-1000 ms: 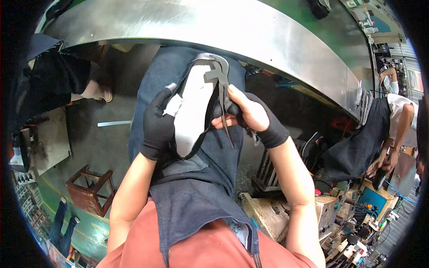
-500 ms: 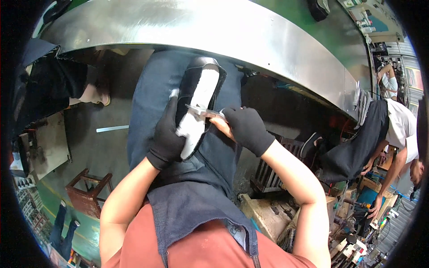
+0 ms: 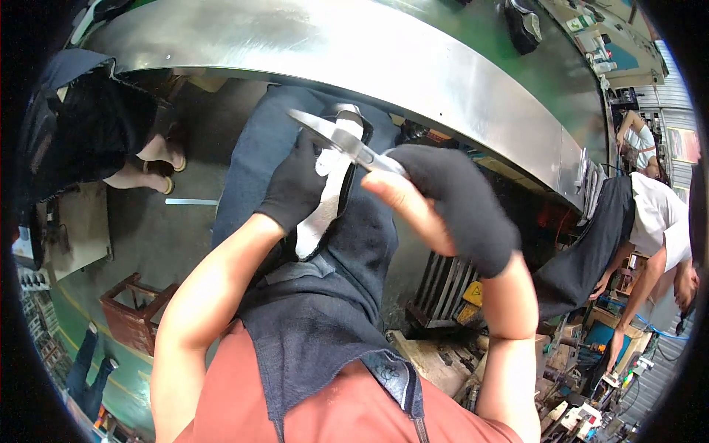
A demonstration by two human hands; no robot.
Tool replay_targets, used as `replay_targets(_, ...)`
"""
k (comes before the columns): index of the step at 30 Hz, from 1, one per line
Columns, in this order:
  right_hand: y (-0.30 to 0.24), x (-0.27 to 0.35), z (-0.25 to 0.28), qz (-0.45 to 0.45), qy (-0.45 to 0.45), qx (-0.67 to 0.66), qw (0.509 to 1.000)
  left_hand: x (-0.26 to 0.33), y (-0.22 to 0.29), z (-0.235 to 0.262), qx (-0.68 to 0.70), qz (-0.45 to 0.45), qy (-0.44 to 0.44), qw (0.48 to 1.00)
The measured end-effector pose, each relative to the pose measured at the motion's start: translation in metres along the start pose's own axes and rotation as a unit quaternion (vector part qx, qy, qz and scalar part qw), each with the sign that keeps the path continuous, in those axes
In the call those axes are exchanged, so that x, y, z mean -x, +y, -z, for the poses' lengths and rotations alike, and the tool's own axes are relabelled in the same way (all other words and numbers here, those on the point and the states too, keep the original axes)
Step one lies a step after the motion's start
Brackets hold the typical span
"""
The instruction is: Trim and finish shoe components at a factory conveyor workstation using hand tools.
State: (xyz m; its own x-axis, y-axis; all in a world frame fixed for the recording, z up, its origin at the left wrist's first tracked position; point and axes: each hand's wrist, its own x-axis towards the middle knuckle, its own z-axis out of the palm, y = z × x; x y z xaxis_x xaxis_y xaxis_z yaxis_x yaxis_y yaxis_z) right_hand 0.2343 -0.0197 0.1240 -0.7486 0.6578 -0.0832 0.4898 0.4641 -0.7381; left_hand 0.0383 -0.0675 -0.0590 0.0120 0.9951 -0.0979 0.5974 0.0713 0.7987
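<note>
A black shoe (image 3: 317, 235) lies bottom up along my thighs, its toe pointing away from me. Its white underside faces upward. My left hand (image 3: 295, 179), in a black fingerless glove, is closed on the shoe's left side, with its white-covered thumb or fingertip pressed on the underside. In my right hand (image 3: 443, 196), also gloved with the thumb bare, is a pair of metal pincers (image 3: 346, 140), gripped by the handles. Its tapered end points to the far left, raised over the toe half of the shoe and hiding part of it. The tool is slightly blurred.
A shiny metal bench edge (image 3: 310, 44) curves across in front of my knees, with a dark shoe (image 3: 523, 28) on the green surface beyond. A wooden stool (image 3: 136, 310) stands at left. Co-workers sit at left and bend at right (image 3: 657, 214); machinery (image 3: 436, 362) lies by my right elbow.
My right hand has lifted the pincers off the middle of the shoe and swung them up toward me. My left hand has slid a little toward the toe.
</note>
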Motion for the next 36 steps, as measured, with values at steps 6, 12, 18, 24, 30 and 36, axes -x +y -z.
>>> replay_targets(6, 0.084, 0.049, -0.098, -0.176, -0.122, -0.067, 0.974, 0.097, -0.002, 0.0, 0.122, -0.048, 0.008, 0.991)
replay_targets(12, 0.082, 0.099, -0.129, -0.304, -0.063, -0.264, 0.913, 0.094, 0.003, 0.005, 0.415, 0.212, -0.066, 0.882)
replay_targets(18, 0.068, 0.087, -0.09, -0.343, -0.066, -0.29, 0.891, 0.082, 0.003, -0.019, 0.173, 0.076, 0.02, 0.982)
replay_targets(24, 0.003, 0.047, -0.041, -0.175, -0.036, -0.213, 0.96, 0.082, 0.013, -0.01, 0.183, 0.085, 0.005, 0.979)
replay_targets(30, 0.054, 0.06, -0.093, -0.086, -0.007, -0.094, 0.992, 0.104, 0.003, -0.013, 0.119, 0.017, 0.011, 0.993)
replay_targets(36, 0.051, 0.053, -0.117, -0.221, 0.051, -0.155, 0.962, 0.117, -0.006, -0.016, 0.11, 0.04, -0.029, 0.993)
